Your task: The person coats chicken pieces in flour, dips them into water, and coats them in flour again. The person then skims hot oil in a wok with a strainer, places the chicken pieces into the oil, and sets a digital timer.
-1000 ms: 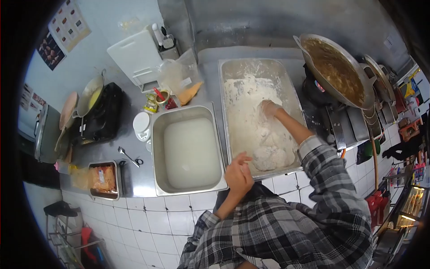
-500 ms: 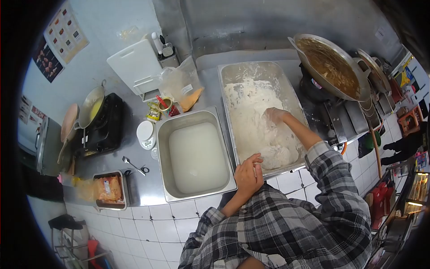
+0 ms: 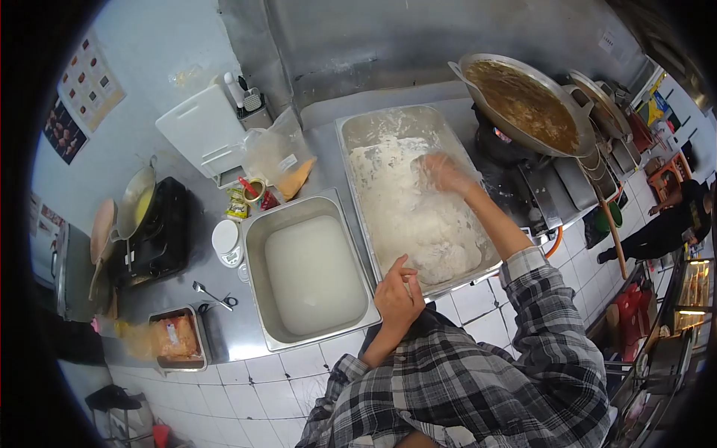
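A long metal tray holds white flour, with a floury lump near its front end. My right hand is over the flour in the tray's middle, smeared by motion, so its fingers and anything in them cannot be made out. Above the tray's front left corner is my left hand, its fingers apart and nothing in it. Left of the tray stands a deep metal container of cloudy whitish liquid.
A large wok of bubbling brown oil sits on a burner at the back right. On the left are a black stove, a white scale, scissors and a meat tray. Another person stands far right.
The camera view has shifted. My right hand has moved up and back off the flour, blurring. My left hand stays by the tray's front corner. More of the other person shows at right.
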{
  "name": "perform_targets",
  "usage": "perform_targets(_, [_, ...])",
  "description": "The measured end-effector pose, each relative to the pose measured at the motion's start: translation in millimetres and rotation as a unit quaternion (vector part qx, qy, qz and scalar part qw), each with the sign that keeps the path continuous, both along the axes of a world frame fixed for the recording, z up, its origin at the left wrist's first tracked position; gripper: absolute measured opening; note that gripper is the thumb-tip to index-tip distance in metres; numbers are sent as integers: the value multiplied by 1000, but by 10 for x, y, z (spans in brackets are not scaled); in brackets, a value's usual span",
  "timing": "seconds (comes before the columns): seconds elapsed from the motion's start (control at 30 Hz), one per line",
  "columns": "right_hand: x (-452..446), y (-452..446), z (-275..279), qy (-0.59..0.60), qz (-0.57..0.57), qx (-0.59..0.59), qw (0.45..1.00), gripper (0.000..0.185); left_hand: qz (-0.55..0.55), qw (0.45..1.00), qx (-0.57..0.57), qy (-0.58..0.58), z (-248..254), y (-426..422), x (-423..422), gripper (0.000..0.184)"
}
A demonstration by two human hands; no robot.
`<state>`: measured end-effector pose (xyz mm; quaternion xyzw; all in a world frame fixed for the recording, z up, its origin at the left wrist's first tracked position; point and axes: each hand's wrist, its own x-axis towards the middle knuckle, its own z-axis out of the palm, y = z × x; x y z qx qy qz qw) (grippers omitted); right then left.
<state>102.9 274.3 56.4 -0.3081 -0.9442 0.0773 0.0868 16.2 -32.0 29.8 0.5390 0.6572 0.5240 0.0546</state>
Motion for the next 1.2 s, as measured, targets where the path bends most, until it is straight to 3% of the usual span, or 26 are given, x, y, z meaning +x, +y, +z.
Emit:
perform_targets(0.07, [73,31,51,47,48,-64,996,23,12,1000,14,22,21,32,-11,36])
perform_targets(0.17, [70,20,59,-23,-43,-1,999,23,35,997,-42,48,-21,32,-14,30])
perform_targets(0.27, [278,137,266,119,143,-98,978,23,70,989,-66,110,-39,50,-35,26])
perform_targets(0.3, [358,54,536,109,155,-61,980,26,88,988,-52,115,-50,67,-28,23])
perform_targets(0.37, [463,365,834,137,156,-127,970,26,94,988,-63,105,-11,63,-7,23])
perform_targets(0.43, [605,275,1169,231,75,-326,914,24,97,989,-70,88,-42,54,15,22])
perform_targets(0.47, [713,276,1356,247,49,-343,905,23,99,988,-69,98,-56,56,20,22])
perform_targets(0.53, [1004,314,1603,247,36,-292,923,22,107,986,-65,112,-47,58,56,22])
perform_targets(0.63, [1504,455,1963,198,17,-102,975,20,109,984,-62,126,-65,55,96,19])
perform_targets(0.73, [2051,726,2242,139,-32,68,987,19,105,985,-45,128,-127,37,103,18])
perform_targets(0.93, [3046,1711,2284,19,-140,335,932,19,132,979,-55,146,-145,48,183,14])
perform_targets(1.07, [3776,3179,1795,-16,-80,509,857,20,149,974,-45,162,-147,70,233,11])
perform_targets(1.13, [3374,2050,1673,-122,-168,401,892,18,163,970,-51,171,-146,62,244,9])
perform_targets(1.2, [3397,2012,1469,-58,-207,343,915,16,170,969,-55,173,-151,87,264,9])
